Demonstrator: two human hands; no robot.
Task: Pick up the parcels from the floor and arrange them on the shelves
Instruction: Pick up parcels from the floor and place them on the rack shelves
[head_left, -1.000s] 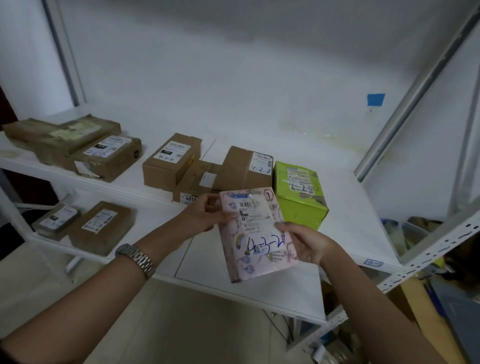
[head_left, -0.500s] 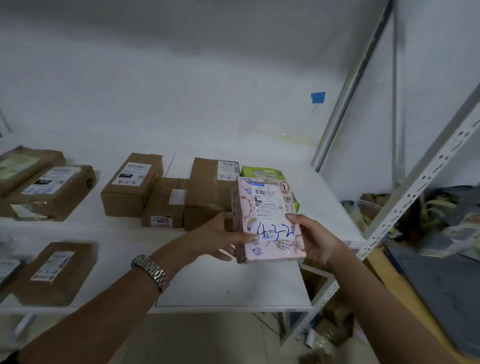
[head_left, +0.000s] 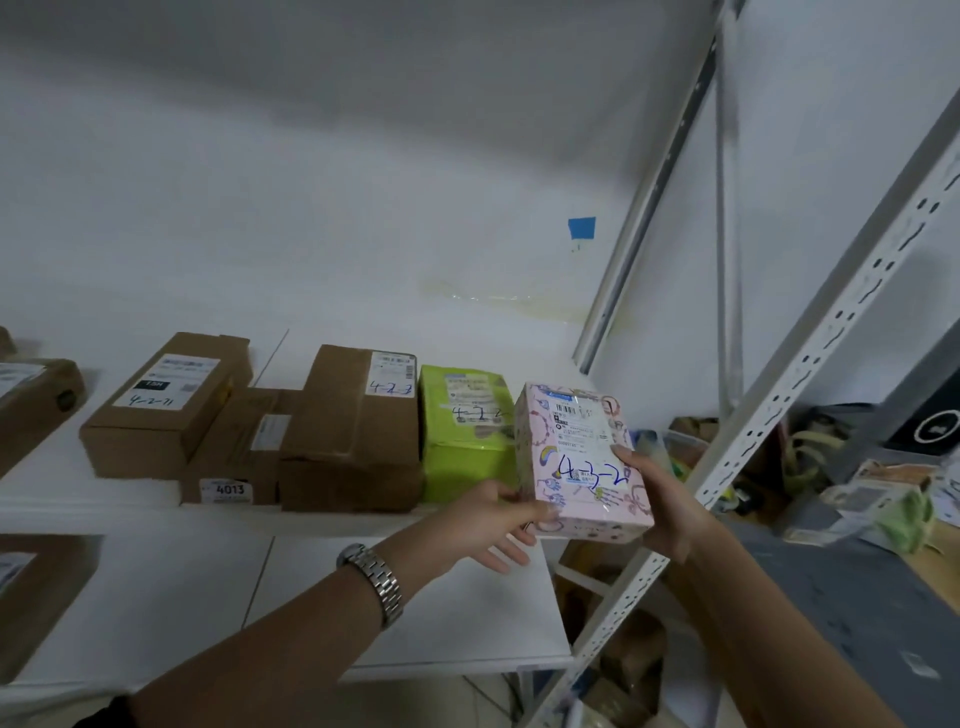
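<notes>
Head: right hand (head_left: 670, 499) gripping pink box (head_left: 576, 447); left hand (head_left: 493, 519) touching it, fingers straight; green box (head_left: 465, 431) sitting at its 9 o'clock.

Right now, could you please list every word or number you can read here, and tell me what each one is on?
"4-3-2": blue handwriting on the pink parcel.
"4-2-2": label of the green parcel.
"4-2-3": label of the tall brown box.
"4013": front sticker of the low brown box.
"4-2-71", last digits unsure: label of the left brown box.
The printed small type on all the labels is too small to read.
</notes>
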